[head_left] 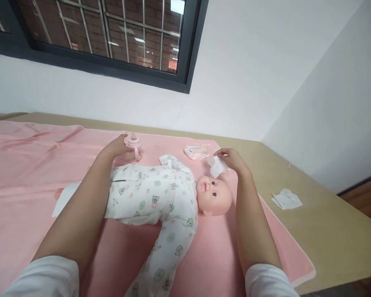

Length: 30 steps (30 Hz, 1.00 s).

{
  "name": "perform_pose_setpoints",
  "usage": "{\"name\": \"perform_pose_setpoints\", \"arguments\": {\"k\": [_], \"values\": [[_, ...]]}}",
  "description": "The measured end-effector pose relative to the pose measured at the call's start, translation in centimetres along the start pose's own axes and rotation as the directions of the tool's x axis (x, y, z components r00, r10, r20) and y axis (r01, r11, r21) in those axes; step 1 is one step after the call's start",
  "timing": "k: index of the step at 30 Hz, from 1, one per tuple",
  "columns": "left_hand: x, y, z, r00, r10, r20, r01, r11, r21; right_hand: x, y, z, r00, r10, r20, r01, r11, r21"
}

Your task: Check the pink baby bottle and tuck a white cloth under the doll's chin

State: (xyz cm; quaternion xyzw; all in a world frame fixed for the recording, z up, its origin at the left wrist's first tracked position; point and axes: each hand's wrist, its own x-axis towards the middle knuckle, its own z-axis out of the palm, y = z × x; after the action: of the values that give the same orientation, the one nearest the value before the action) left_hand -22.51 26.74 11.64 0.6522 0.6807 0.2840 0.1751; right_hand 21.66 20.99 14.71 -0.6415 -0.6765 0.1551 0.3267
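My left hand is closed around the side of a clear baby bottle with a pink collar, upright beyond the doll's body. Between the thumb and fingers of my right hand is a white tissue, hanging just above the doll's head. The baby doll lies on its back, head to the right, in a white printed romper. My left forearm hides part of its legs. Beside the tissue lies a small clear plastic packet.
A pink blanket covers much of the tan tabletop. At the right, a folded white tissue lies on the bare tabletop. Behind the table stand a white wall and a dark-framed window.
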Motion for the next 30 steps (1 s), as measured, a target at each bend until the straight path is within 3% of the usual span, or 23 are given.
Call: {"name": "perform_pose_setpoints", "arguments": {"k": [4, 10, 14, 24, 27, 30], "values": [[-0.1, 0.4, 0.4, 0.998, 0.056, 0.029, -0.054, 0.997, -0.055, 1.2, -0.2, 1.2, 0.999, -0.001, -0.036, 0.006, 0.992, 0.128], [0.1, 0.5, 0.6, 1.000, -0.012, -0.022, 0.011, 1.000, -0.026, 4.2, -0.9, 2.6, 0.992, -0.020, 0.127, -0.030, 0.927, 0.375], [0.2, 0.3, 0.7, 0.998, -0.060, -0.029, 0.060, 0.998, -0.014, 6.2, -0.2, 3.2, 0.990, 0.030, 0.137, -0.091, 0.883, 0.461], [-0.5, 1.3, 0.5, 1.000, 0.001, -0.009, -0.001, 0.999, -0.039, 8.0, 2.1, 4.4, 0.975, 0.205, 0.083, -0.219, 0.944, 0.245], [-0.5, 1.0, 0.5, 1.000, 0.013, -0.003, -0.013, 0.998, -0.056, 7.4, 2.9, 3.8, 0.975, 0.223, 0.014, -0.221, 0.950, 0.220], [-0.4, 0.7, 0.7, 1.000, 0.017, 0.003, -0.017, 0.997, -0.077, 6.3, 4.3, 3.3, 0.973, 0.172, -0.152, -0.154, 0.981, 0.121]]}}
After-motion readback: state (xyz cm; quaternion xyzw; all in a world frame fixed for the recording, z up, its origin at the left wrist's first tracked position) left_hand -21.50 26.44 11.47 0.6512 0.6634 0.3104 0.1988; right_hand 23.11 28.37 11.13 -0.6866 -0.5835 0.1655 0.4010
